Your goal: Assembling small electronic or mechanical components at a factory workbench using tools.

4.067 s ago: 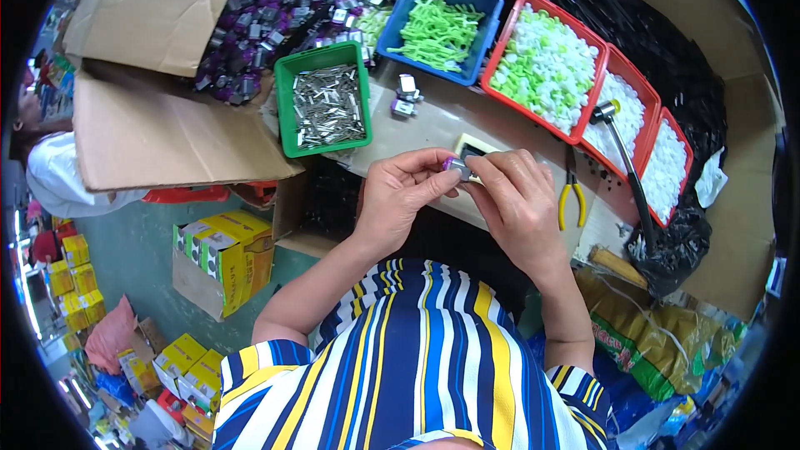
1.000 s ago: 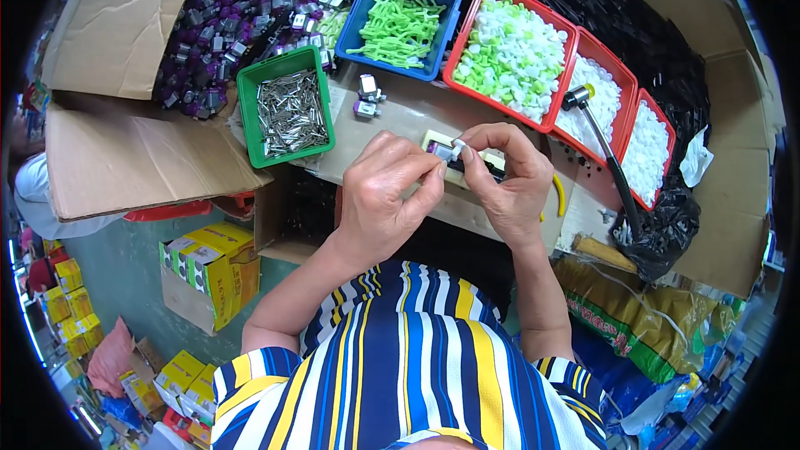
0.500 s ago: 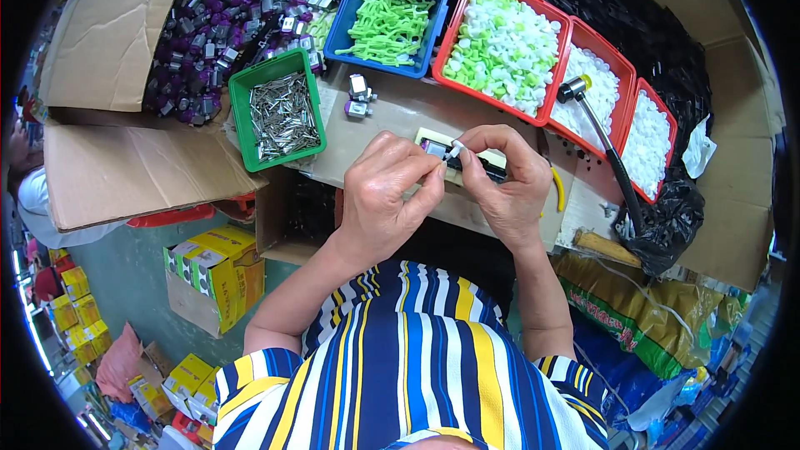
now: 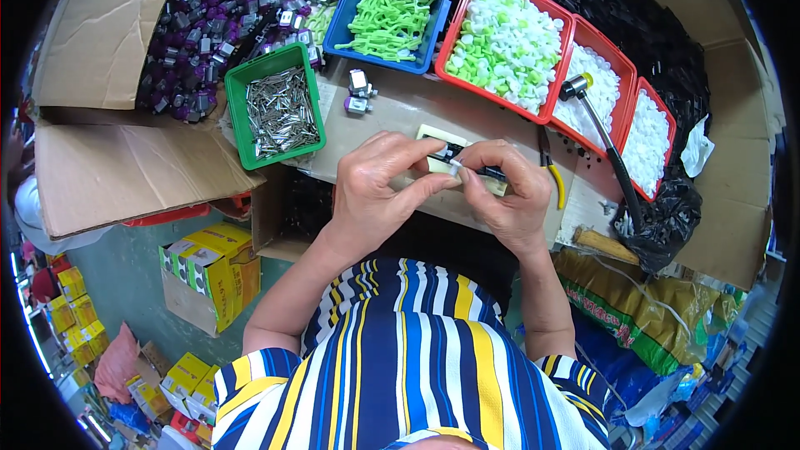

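My left hand (image 4: 379, 187) and my right hand (image 4: 504, 192) meet over a cardboard work surface (image 4: 392, 108). Between their fingertips they pinch a small part with a white tip (image 4: 455, 165). Just behind it lies a small black piece on a pale yellow block (image 4: 443, 147). Two small motors (image 4: 358, 92) sit on the cardboard a little farther back. A green tray of metal pins (image 4: 277, 108) stands to the left of my left hand.
Behind the hands stand a blue tray of green plastic parts (image 4: 388, 17), a red tray of white and green caps (image 4: 505, 37) and two red trays of white caps (image 4: 602, 92). A hammer (image 4: 607, 150) and yellow-handled pliers (image 4: 552, 179) lie right. Purple motors (image 4: 208, 25) fill a carton left.
Earlier my hands held a small part a little nearer my body. They have moved over the yellow block, and both now pinch the white-tipped part.
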A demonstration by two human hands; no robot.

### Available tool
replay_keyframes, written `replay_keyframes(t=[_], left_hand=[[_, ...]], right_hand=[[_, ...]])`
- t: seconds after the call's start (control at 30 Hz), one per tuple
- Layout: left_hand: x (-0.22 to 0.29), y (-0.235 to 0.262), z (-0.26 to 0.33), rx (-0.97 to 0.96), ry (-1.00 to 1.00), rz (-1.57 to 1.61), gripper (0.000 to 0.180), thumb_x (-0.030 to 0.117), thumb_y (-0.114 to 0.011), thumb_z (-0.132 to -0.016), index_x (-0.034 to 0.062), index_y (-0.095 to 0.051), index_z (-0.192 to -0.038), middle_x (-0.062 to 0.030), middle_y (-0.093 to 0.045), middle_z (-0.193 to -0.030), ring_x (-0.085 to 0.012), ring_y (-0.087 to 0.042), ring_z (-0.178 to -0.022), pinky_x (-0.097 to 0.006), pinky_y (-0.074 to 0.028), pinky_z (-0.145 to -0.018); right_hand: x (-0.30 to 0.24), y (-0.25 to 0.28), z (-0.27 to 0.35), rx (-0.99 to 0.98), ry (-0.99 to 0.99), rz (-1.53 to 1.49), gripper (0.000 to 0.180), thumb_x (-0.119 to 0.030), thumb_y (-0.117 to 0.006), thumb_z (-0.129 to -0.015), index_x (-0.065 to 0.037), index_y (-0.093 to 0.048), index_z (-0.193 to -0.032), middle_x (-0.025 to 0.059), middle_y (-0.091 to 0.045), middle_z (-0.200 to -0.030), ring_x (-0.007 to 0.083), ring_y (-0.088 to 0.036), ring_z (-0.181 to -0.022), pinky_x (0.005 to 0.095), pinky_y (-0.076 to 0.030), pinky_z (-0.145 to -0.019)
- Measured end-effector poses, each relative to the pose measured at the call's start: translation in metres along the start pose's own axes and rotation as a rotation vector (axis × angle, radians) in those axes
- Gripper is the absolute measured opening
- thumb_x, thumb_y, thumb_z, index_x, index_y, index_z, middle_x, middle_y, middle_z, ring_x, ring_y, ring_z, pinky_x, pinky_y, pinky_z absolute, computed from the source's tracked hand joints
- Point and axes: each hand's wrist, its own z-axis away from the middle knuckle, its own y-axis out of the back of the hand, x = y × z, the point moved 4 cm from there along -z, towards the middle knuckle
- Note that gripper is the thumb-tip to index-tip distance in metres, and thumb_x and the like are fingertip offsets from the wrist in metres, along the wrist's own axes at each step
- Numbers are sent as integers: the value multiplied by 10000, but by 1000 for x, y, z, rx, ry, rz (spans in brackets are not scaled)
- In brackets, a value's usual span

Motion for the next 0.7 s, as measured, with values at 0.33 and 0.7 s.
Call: replay_keyframes(t=[0.33,0.7], left_hand=[[-7,-12,-7,-146,-28,223,274,52,-810,-759,18,-753,-1025,-83,-700,-905,-146,-660,-768,-258,-509,-638],[-15,-18,-7,-156,-11,254,253,36,-821,-743,24,-759,-988,-77,-696,-895,-132,-662,-772,-254,-525,-648]], right_hand=[[2,5,10,-19,-85,-101,113,59,-693,-801,58,-652,-907,116,-693,-905,186,-662,-847,297,-517,-779],[3,5,13,1,12,35,166,87,-709,-781,32,-663,-930,124,-678,-908,231,-661,-846,314,-516,-738]])
